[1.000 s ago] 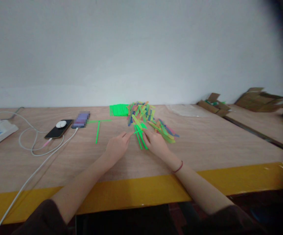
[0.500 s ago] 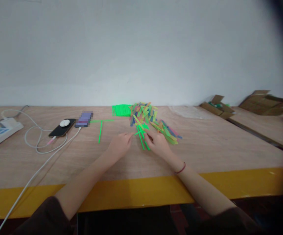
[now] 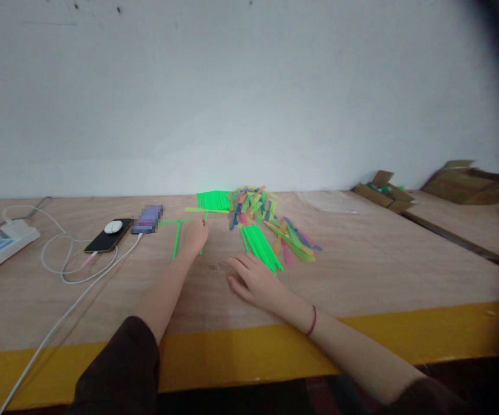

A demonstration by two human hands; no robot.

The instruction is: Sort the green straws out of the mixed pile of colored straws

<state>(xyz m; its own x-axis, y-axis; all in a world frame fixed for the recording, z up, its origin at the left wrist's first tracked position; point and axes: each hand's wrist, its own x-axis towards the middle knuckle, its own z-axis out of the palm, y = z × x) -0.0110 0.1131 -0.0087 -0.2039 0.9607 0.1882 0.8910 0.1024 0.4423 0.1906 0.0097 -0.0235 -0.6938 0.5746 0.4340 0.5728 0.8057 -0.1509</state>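
Head view: green stick [image 3: 203, 231] pinched in left hand [image 3: 195, 235].

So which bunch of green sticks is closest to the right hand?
The loose fan of green sticks just beyond the right hand. The other neat green stack lies farther back by the wall, left of the mixed coloured pile.

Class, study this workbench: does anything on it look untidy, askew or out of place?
Yes. The multicoloured sticks lie in a loose jumbled heap, spilling toward the right, unlike the neat green stack behind them. A white cable loops untidily near the black phone. Torn cardboard lies by the wall.
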